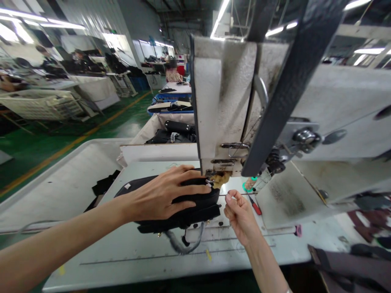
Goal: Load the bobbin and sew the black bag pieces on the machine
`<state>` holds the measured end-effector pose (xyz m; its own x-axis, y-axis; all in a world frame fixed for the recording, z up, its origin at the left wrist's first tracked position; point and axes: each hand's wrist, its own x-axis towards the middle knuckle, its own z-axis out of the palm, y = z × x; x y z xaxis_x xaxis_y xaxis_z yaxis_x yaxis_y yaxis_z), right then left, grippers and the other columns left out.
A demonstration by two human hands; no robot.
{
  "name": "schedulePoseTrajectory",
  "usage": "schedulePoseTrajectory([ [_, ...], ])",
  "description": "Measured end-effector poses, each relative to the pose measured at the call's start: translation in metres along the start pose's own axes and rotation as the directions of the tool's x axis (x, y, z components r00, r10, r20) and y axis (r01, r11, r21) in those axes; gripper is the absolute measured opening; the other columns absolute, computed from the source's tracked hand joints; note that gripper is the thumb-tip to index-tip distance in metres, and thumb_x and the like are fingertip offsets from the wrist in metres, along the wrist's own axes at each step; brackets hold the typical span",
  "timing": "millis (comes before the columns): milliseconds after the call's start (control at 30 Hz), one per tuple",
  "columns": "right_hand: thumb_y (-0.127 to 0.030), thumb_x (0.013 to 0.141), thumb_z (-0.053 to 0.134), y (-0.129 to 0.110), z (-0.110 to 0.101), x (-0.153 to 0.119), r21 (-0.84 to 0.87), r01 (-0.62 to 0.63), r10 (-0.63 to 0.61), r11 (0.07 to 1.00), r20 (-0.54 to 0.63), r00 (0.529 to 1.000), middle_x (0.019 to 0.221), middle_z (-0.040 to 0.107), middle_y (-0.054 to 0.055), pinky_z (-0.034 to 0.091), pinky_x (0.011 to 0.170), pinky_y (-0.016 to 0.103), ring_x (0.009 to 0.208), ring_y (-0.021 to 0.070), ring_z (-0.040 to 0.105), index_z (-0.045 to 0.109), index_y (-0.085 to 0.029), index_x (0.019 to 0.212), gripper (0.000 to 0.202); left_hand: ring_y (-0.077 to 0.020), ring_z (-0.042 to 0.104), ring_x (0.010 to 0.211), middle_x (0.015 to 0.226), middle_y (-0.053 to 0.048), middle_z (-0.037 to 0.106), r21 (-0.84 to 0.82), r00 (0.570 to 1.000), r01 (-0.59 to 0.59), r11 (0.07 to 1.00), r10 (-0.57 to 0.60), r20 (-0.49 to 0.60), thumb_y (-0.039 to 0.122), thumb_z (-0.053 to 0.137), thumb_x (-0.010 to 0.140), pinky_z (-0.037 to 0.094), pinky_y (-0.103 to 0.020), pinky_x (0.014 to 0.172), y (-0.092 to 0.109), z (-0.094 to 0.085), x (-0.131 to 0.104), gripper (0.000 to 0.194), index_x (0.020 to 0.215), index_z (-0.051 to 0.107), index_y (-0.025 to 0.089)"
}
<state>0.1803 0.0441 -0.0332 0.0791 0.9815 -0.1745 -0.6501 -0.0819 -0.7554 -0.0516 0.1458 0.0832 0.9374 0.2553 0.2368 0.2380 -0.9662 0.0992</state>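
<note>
A black bag (180, 220) lies on the sewing table under the head of a sewing machine (226, 93). My left hand (166, 193) rests on top of it, fingers spread, the fingertips close to the needle area. The bag's handle, wrapped in clear film (183, 248), hangs toward me on the tabletop. To the right of the bag, apart from it, my right hand (240, 215) is closed, thumb against the forefinger. Whatever may be between those fingertips is too small to make out. The needle is hidden behind the machine's head and a yellowish cloth-like piece (221, 179).
Behind my right hand are a thread spool (250, 184) and a red-handled screwdriver (255, 206). A white bin (70, 179) with black pieces stands left, and black bags (179, 127) fill a container beyond. Dark fabric (354, 260) lies at right. Other people work farther back.
</note>
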Motion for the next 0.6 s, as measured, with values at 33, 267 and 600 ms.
schedulePoseTrajectory([
  [33,-0.034,0.083,0.077,0.002,-0.003,-0.001,-0.004,-0.009,0.008,1.0,-0.013,1.0,0.053,0.024,-0.013,0.011,0.048,0.025,0.047,0.0055,0.012,0.051,-0.021,0.086,0.029,-0.0252,0.046,0.133,0.147,-0.007,0.049,-0.006,1.0,-0.019,1.0,0.019,0.01,0.024,0.057,0.096,0.038,-0.05,0.114,-0.002,-0.001,0.0,0.049,0.143,0.046,0.033],
  [267,-0.038,0.081,0.078,0.009,-0.011,-0.006,-0.024,-0.038,0.036,0.999,-0.076,0.996,0.053,0.026,-0.013,0.013,0.047,0.025,0.047,0.0057,0.012,0.051,-0.021,0.085,0.032,-0.0227,0.051,0.131,0.145,-0.005,0.052,-0.082,0.997,-0.044,0.996,0.048,0.054,0.024,0.059,0.095,0.039,-0.046,0.115,-0.009,-0.011,0.006,0.046,0.139,0.052,0.036],
  [600,-0.041,0.079,0.08,0.03,-0.014,-0.011,-0.001,-0.105,0.104,0.994,-0.137,0.985,0.053,0.022,-0.013,0.012,0.047,0.024,0.048,0.0063,0.011,0.052,-0.021,0.086,0.035,-0.0241,0.052,0.131,0.146,-0.003,0.053,-0.003,0.999,0.012,1.0,-0.012,0.049,0.025,0.057,0.096,0.043,-0.047,0.113,0.002,-0.006,0.001,0.048,0.142,0.048,0.035],
])
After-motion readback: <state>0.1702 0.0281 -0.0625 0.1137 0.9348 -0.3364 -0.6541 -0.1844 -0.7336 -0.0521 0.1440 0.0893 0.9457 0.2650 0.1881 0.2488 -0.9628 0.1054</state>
